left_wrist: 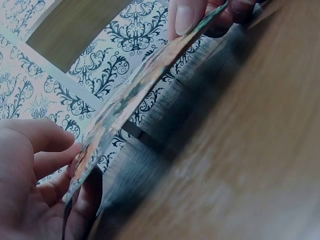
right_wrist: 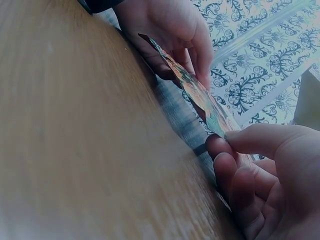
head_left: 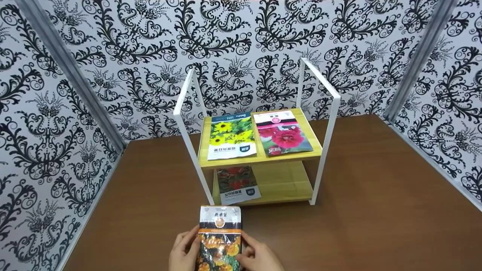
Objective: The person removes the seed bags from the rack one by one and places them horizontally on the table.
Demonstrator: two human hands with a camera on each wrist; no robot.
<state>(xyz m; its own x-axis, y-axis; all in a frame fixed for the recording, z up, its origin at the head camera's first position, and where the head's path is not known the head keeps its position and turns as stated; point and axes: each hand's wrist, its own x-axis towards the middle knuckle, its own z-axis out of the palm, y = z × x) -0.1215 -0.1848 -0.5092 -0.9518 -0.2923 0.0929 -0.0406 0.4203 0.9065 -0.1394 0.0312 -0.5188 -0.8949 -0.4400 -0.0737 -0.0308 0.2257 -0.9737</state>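
Both hands hold a flower seed packet [head_left: 220,241] in front of the small shelf. Orange blooms cover its near half, and a white band with print lies at its far end. My left hand [head_left: 184,250] pinches its left edge between thumb and fingers. On the opposite edge my right hand [head_left: 260,256] grips it, thumb on the printed face. From the left wrist view the packet [left_wrist: 117,107] appears nearly edge-on, raised above the tabletop. In the right wrist view, the thumb and curled fingers of my right hand [right_wrist: 280,175] meet at the packet's edge.
A two-tier shelf with white side frames and a yellow wooden upper board [head_left: 260,160] stands on the brown table [head_left: 369,195]. On top lie a yellow-flower packet [head_left: 231,137] and a pink-flower packet [head_left: 284,133]. A red-flower packet [head_left: 238,184] lies on the lower board's left. Patterned walls surround the table.
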